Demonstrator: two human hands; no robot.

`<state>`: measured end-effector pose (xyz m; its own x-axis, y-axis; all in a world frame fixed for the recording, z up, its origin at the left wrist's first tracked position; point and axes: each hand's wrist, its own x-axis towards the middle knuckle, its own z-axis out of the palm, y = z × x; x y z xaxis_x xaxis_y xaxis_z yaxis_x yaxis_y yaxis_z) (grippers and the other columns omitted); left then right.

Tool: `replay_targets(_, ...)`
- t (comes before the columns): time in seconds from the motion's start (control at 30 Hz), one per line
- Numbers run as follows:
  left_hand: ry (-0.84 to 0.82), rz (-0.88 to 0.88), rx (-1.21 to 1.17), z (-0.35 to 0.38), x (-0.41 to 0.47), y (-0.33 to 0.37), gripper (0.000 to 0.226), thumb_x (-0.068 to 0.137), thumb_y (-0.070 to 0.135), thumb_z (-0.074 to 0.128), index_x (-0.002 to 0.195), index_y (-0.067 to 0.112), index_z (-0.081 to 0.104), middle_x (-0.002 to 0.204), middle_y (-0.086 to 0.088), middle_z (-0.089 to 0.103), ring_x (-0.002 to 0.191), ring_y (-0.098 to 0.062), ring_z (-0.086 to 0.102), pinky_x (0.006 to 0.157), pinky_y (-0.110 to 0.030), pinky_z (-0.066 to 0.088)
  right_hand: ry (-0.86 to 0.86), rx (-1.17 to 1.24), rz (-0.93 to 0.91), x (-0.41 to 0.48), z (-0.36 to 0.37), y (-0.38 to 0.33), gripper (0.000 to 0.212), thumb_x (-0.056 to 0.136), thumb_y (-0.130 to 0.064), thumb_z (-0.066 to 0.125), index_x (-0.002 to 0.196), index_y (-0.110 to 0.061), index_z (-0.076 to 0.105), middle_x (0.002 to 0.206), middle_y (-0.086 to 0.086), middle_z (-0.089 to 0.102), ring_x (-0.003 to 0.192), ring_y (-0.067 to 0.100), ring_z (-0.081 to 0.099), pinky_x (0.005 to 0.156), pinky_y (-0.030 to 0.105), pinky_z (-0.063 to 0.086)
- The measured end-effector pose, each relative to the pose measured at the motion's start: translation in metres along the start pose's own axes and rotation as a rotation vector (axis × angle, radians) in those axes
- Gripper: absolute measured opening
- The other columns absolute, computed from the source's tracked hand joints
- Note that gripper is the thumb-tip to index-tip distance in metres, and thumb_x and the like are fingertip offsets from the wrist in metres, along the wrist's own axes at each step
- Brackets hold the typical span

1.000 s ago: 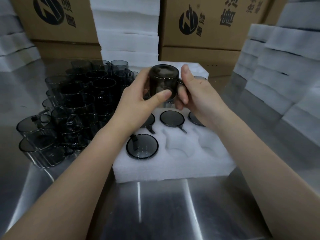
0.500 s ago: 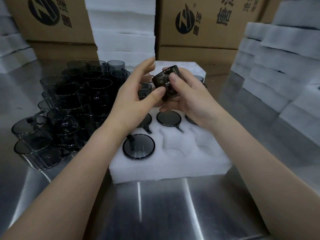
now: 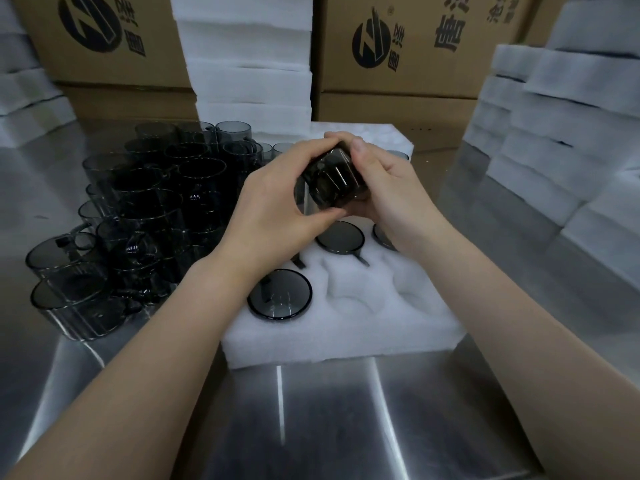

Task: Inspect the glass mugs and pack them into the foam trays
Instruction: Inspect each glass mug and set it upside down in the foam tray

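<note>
Just above the middle of the frame, both hands hold a smoky grey glass mug (image 3: 330,183) over the far half of the foam tray (image 3: 346,334). The mug is tipped off upright, its axis leaning toward the upper right, the flat strap handle facing the camera; which end is the mouth I cannot tell. The left hand (image 3: 277,206) curls round its left side and lower edge. The right hand (image 3: 391,188) grips from the right, thumb pressed on top. The tray is white, soft, fibrous, with round pockets; packed mugs (image 3: 280,294) sit sunk in it. At left, loose mugs (image 3: 149,209) are heaped on the brushed steel table (image 3: 329,410).
</note>
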<state>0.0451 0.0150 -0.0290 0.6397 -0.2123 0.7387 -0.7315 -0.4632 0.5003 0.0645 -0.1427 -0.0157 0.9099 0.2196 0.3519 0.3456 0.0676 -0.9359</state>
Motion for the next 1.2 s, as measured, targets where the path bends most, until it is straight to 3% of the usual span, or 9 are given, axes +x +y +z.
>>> replay_targets(0.23,-0.031,-0.048,-0.107,-0.001,-0.001,0.000,0.065,0.070,0.003,0.081,0.127,0.015,0.054,0.125,0.006,0.062,0.118,-0.009,0.058,0.102,-0.039,0.046,0.023,0.117,0.093,0.002,-0.007,-0.001,0.034,0.105,-0.030,0.042,0.117,-0.008,0.065,0.098,0.012,0.071,0.083,0.024,0.071,0.062,0.033,0.058)
replay_targets(0.37,0.022,0.029,-0.093,0.001,-0.001,-0.001,0.067,0.071,0.002,0.080,0.123,0.027,0.046,0.126,0.015,0.055,0.121,-0.008,0.055,0.103,-0.036,0.046,-0.076,0.261,0.194,0.006,-0.009,-0.002,0.049,0.103,-0.039,0.040,0.121,0.002,0.060,0.115,0.022,0.067,0.101,0.029,0.067,0.080,0.039,0.056)
replay_targets(0.47,0.032,0.030,-0.087,0.002,0.000,-0.002,0.072,0.071,0.002,0.078,0.127,0.028,0.043,0.132,0.015,0.052,0.124,-0.006,0.052,0.104,-0.029,0.044,-0.220,0.349,0.288,0.006,-0.008,-0.001,0.061,0.098,-0.051,0.038,0.133,-0.004,0.053,0.125,0.022,0.063,0.112,0.033,0.062,0.096,0.046,0.052)
replay_targets(0.67,-0.041,0.007,0.119,0.003,0.002,-0.005,0.085,0.072,0.034,0.079,0.145,0.015,0.041,0.137,0.005,0.055,0.125,-0.009,0.050,0.107,-0.022,0.036,-0.033,0.089,0.074,0.002,-0.004,0.003,0.034,0.103,-0.031,0.045,0.107,-0.006,0.068,0.101,0.014,0.071,0.089,0.026,0.070,0.070,0.035,0.058)
replay_targets(0.73,-0.001,-0.019,0.163,0.003,0.002,-0.004,0.080,0.073,0.033,0.081,0.142,0.013,0.046,0.132,0.001,0.060,0.119,-0.010,0.054,0.102,-0.017,0.037,0.004,0.028,0.026,0.001,-0.001,0.005,0.030,0.103,-0.027,0.048,0.102,-0.007,0.071,0.094,0.009,0.073,0.085,0.022,0.071,0.066,0.032,0.057)
replay_targets(0.83,0.024,-0.010,0.139,0.003,0.000,-0.003,0.074,0.072,0.026,0.083,0.139,0.012,0.052,0.121,0.013,0.060,0.111,0.004,0.052,0.096,-0.003,0.035,0.043,-0.008,-0.003,0.001,-0.001,0.004,0.034,0.102,-0.028,0.049,0.094,-0.004,0.072,0.085,0.010,0.073,0.077,0.024,0.071,0.060,0.030,0.056)
replay_targets(0.93,0.017,0.025,0.094,0.002,-0.001,-0.004,0.076,0.069,0.020,0.085,0.137,0.009,0.053,0.122,0.013,0.055,0.114,0.005,0.050,0.099,-0.005,0.035,0.080,0.054,0.041,0.002,-0.004,0.000,0.035,0.101,-0.029,0.051,0.088,-0.003,0.071,0.082,0.014,0.072,0.076,0.028,0.071,0.058,0.035,0.058)
replay_targets(1.1,-0.020,0.117,0.052,0.003,-0.003,-0.003,0.079,0.067,0.008,0.086,0.138,0.011,0.051,0.140,0.001,0.052,0.133,-0.007,0.046,0.112,-0.022,0.035,0.110,0.139,0.153,0.006,-0.010,-0.002,0.031,0.100,-0.027,0.054,0.097,-0.001,0.070,0.084,0.013,0.072,0.079,0.028,0.072,0.057,0.033,0.057)
replay_targets(1.2,-0.017,0.187,0.054,0.004,-0.002,-0.007,0.074,0.071,-0.002,0.081,0.137,0.013,0.050,0.148,-0.002,0.045,0.141,-0.013,0.037,0.114,-0.023,0.031,-0.095,0.334,0.273,0.009,-0.012,-0.002,0.044,0.102,-0.037,0.045,0.126,-0.004,0.060,0.115,0.017,0.068,0.108,0.032,0.066,0.084,0.041,0.057)
